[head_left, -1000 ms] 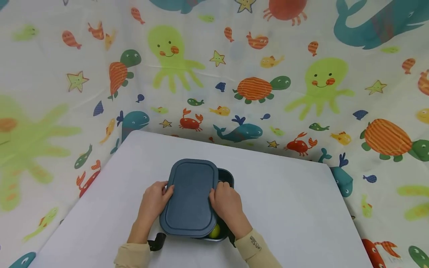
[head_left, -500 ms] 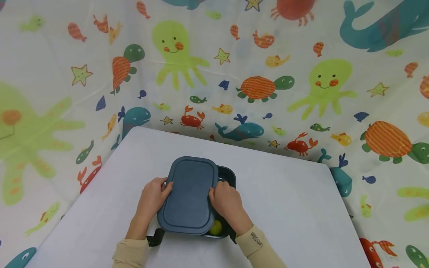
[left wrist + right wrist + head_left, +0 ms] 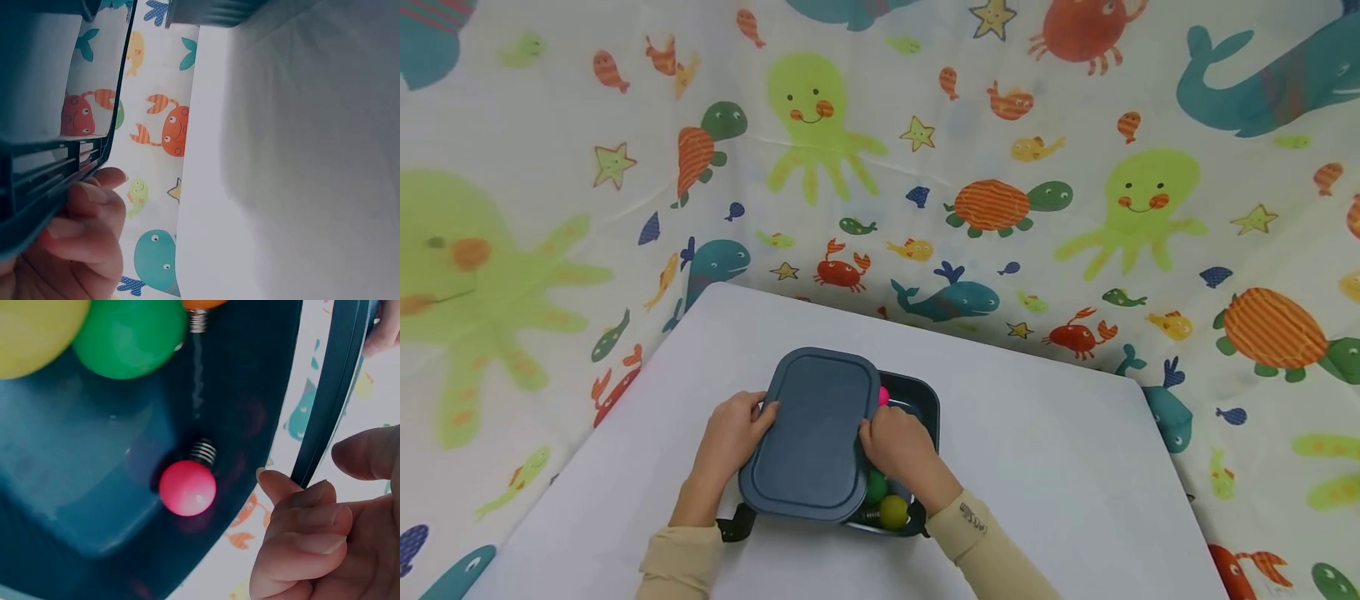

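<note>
A dark blue lid (image 3: 808, 433) is held above the left part of a matching box (image 3: 931, 398). My left hand (image 3: 728, 435) grips the lid's left edge, its fingers curled under the ribbed rim in the left wrist view. At the lid's right edge, my right hand (image 3: 904, 450) pinches the rim between thumb and fingers. Inside the uncovered strip of the box are small coloured light bulbs: a pink bulb (image 3: 187, 489) with a metal screw base, a green bulb (image 3: 130, 339), a yellow bulb (image 3: 36, 336) and part of an orange bulb (image 3: 203, 303). The lid hides the remaining contents.
Lid and box are over a white table (image 3: 1037, 450). Behind and beside it hangs a cloth curtain (image 3: 880, 108) printed with sea animals. A black wrist mount (image 3: 737, 525) shows at my left wrist.
The lid has slid left relative to the box, both hands moving with it. More of the box's inside shows, with the pink and green bulbs coming into sight. The head view has shifted slightly.
</note>
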### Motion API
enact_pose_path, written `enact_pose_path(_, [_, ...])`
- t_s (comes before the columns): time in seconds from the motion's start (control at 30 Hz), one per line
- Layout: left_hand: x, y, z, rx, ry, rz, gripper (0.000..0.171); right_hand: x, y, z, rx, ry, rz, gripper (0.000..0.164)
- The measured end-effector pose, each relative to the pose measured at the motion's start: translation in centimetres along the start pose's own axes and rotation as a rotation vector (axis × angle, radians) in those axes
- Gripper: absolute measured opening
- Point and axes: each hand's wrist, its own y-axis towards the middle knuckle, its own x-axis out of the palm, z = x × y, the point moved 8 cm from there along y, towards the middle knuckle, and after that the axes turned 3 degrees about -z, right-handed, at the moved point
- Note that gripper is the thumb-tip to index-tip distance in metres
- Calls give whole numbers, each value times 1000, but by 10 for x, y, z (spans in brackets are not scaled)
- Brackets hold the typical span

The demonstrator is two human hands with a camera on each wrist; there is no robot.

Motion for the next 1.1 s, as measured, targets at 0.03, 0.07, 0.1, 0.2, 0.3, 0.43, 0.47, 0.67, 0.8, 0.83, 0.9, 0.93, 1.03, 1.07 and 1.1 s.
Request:
enact_pose_path(0.03, [-2,1,-1,-3,-1,1,32,-1,1,-2,-2,1,0,38])
enact_pose_path(0.07, [-4,2,-3,-4,-1,3,32,-2,3,-5,-4,2,-1,39])
enact_pose_path(0.1, [-5,2,-5,-5,3,2,32,-3,4,-7,-8,9,-4,40])
enact_pose_path(0.2, [-9,3,-13,-12,16,-4,31,1,9,-14,-13,20,-26,41])
enact_pose_path(0.3, [-13,3,-22,-18,30,-10,31,4,15,-23,-26,13,-43,40])
enact_pose_path(0.43, [-20,4,-34,-28,44,-10,34,4,24,-37,-56,-7,-60,39])
enact_pose_path(0.47, [-22,5,-37,-31,48,-10,35,5,26,-40,-60,-8,-65,39])
enact_pose_path(0.67, [-33,10,-50,-55,84,-10,39,8,36,-56,-73,-42,-98,44])
enact_pose_path(0.8, [-36,13,-59,-61,91,-8,38,14,41,-63,-65,-56,-127,46])
enact_pose_path(0.83, [-37,13,-61,-58,90,-8,37,17,43,-64,-57,-63,-136,46])
enact_pose_path(0.9, [-36,13,-66,-51,85,-11,36,22,46,-66,-37,-80,-153,45])
enact_pose_path(0.93, [-35,13,-69,-49,82,-17,36,25,48,-67,-28,-91,-158,44])
enact_pose_path(1.03, [-31,12,-79,-52,84,-30,35,33,53,-71,-20,-121,-156,43])
enact_pose_path(1.07, [-29,12,-82,-57,83,-35,35,35,54,-72,-22,-128,-152,43])
enact_pose_path(1.1, [-29,11,-85,-60,86,-37,35,37,55,-74,-23,-134,-149,43])
